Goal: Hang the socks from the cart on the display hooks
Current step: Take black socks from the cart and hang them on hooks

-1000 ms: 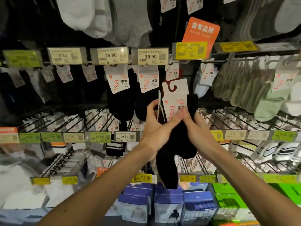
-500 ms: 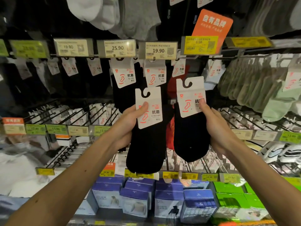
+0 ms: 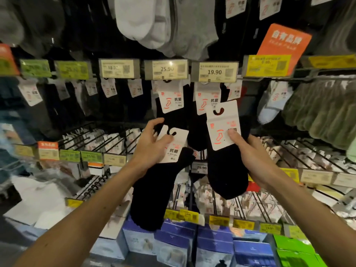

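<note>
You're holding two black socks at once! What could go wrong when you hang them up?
1. The left hand pinches the tilted socks only by the card, so that grip might slip and they could drop onto the blue boxes.
2. The right hand must fit the upright socks' small card hole among hanging socks packed under the price tag; it may miss or knock one off.
3. Both hands are full, so neither can steady anything.

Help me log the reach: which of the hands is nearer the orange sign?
Right. The right hand, gripping one black sock pack, sits below and slightly left of the orange sign; the left hand, holding another pack, is much farther left.
</note>
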